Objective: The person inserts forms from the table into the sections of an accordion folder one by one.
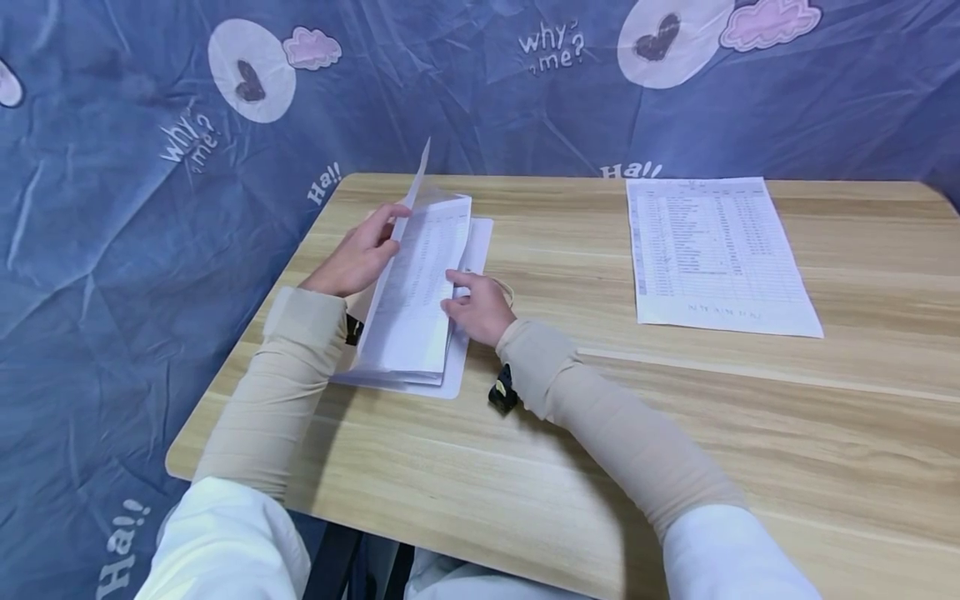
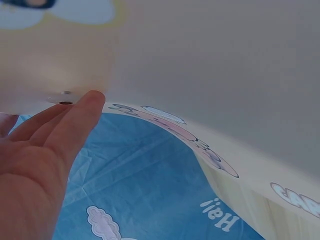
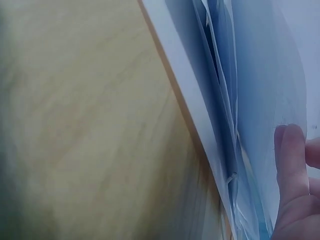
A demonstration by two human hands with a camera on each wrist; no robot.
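Observation:
An open file folder [image 1: 477,250] lies on the left part of the table, with printed sheets [image 1: 422,292] inside, apparently in clear sleeves. Its raised cover [image 1: 417,179] leans up on the left side. My left hand [image 1: 360,257] rests extended fingers against the outside of that cover; the left wrist view shows the fingers [image 2: 82,120] under its pale, cartoon-printed face. With thumb and fingers, my right hand [image 1: 482,307] pinches the right edge of the sheets. In the right wrist view, fingertips [image 3: 292,137] meet a clear, bluish sleeve [image 3: 265,65].
A printed table sheet [image 1: 723,258] with handwriting near its lower edge lies flat at the back right of the wooden table [image 1: 450,492]. A blue patterned cloth [image 1: 450,83] hangs behind and along the left side. A thin loop of cord [image 1: 508,290] shows beside the folder.

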